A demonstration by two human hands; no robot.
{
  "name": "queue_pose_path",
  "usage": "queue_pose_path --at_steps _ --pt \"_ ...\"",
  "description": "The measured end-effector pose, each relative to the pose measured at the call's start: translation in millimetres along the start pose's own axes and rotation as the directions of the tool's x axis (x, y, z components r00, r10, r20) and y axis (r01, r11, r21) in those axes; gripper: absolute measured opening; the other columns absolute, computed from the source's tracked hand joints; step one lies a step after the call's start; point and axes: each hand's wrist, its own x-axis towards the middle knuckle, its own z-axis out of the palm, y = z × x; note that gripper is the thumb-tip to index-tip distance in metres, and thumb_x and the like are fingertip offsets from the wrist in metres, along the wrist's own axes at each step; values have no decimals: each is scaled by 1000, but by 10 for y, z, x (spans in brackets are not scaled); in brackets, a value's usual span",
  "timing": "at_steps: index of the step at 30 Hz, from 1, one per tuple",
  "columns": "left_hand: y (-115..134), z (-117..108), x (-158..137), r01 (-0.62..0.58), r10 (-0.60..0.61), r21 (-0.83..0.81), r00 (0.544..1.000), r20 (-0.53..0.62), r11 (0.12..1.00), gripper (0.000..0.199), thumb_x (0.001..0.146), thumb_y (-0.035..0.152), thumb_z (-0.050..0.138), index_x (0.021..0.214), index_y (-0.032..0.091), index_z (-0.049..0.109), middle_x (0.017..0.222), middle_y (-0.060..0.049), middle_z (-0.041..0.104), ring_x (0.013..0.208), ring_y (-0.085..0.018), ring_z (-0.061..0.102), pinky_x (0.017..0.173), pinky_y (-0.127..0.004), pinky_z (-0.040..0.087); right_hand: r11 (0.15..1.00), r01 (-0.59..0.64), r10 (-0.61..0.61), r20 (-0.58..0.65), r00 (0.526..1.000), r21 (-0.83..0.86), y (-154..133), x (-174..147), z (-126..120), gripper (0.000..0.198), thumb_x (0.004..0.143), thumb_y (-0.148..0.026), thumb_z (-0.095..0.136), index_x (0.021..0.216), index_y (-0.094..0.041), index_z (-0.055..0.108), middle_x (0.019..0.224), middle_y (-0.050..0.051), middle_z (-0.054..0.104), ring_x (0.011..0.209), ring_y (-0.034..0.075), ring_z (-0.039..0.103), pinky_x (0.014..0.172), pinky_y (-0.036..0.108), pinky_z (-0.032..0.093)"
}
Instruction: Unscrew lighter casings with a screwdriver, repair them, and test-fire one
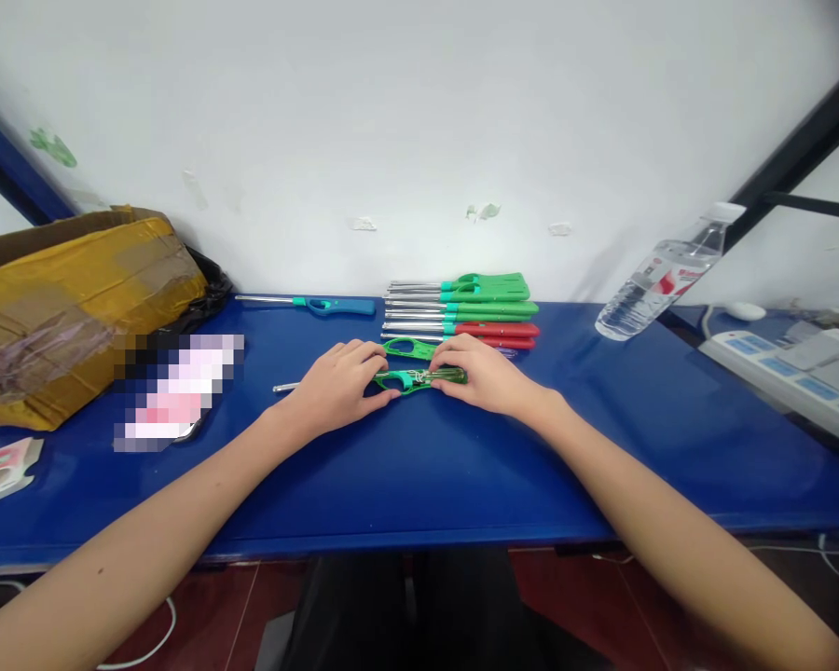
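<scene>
A long-nosed lighter (414,378) with a green casing lies opened on the blue table, its inner parts and a wire showing. My left hand (336,385) closes over its front, and the metal tube (284,387) sticks out to the left. At the other end, the fingers of my right hand (488,375) pinch the dark green transparent tank (454,376). A separate green casing half (412,349) lies just behind, between both hands. Further back is a row of several finished-looking lighters with green handles (496,308) and red handles (500,329).
One blue lighter (341,306) lies near the wall. At left are a taped cardboard box (76,317), a blurred-out phone (178,391) and a torn card piece (4,471). A water bottle (661,280) and a white power strip (797,373) are at right. The blue table (419,494) ends in front.
</scene>
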Motion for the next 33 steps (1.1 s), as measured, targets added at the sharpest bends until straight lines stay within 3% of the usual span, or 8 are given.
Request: queue_pose_path --at_steps 4,8,13,18,21,24,27,33 --pt "31 7 -2 24 -24 15 999 -32 1000 40 91 50 58 109 16 65 116 -13 64 106 -30 59 90 -43 48 1000 -11 11 3 1000 8 -10 0 -9 13 88 -28 65 97 -20 70 104 9 68 98 24 59 89 40 49" --pt "80 38 3 -78 77 -108 997 -13 991 42 96 44 53 129 18 59 129 -12 59 117 -29 55 98 -44 45 1000 -17 17 6 1000 8 -17 3 9 14 88 -27 64 99 -20 70 103 9 68 98 24 59 89 40 49" --pt "99 103 17 -128 132 -194 991 8 973 34 99 33 48 127 21 62 126 -11 63 117 -27 57 101 -46 45 1000 2 -2 -2 1000 19 26 3 -38 18 89 -30 63 102 -20 68 106 9 68 102 25 59 90 40 49" --pt "76 122 31 -113 119 -189 993 19 975 33 101 30 44 127 22 64 127 -10 65 117 -27 57 100 -47 46 997 -77 74 -207 976 -8 212 -25 -266 16 91 -30 57 98 -20 69 103 9 69 101 26 61 93 42 47" --pt "57 125 42 -99 106 -164 994 32 981 34 101 30 43 128 22 63 128 -9 64 116 -27 58 98 -46 48 977 -207 177 -325 929 -58 366 -60 -390 19 91 -29 54 94 -20 70 104 10 70 102 28 61 92 44 47" --pt "43 129 57 -89 96 -124 994 51 988 35 102 28 41 129 20 61 130 -9 64 118 -27 58 97 -44 48 963 -259 217 -352 911 -74 471 -98 -479 22 90 -29 54 92 -17 72 105 11 70 100 28 63 90 42 48" --pt "34 136 68 -81 88 -110 994 58 991 36 102 27 39 130 19 60 132 -10 63 121 -27 57 98 -45 47 944 -330 307 -287 908 -34 482 -131 -560 20 86 -30 58 88 -17 73 93 9 73 82 23 67 76 36 51" --pt "19 131 51 -79 85 -116 995 48 990 39 101 30 41 134 16 56 136 -13 59 125 -29 55 101 -46 46 905 -425 422 181 888 -21 373 -173 -600 16 76 -34 70 80 -19 73 74 2 73 65 18 66 61 28 47"
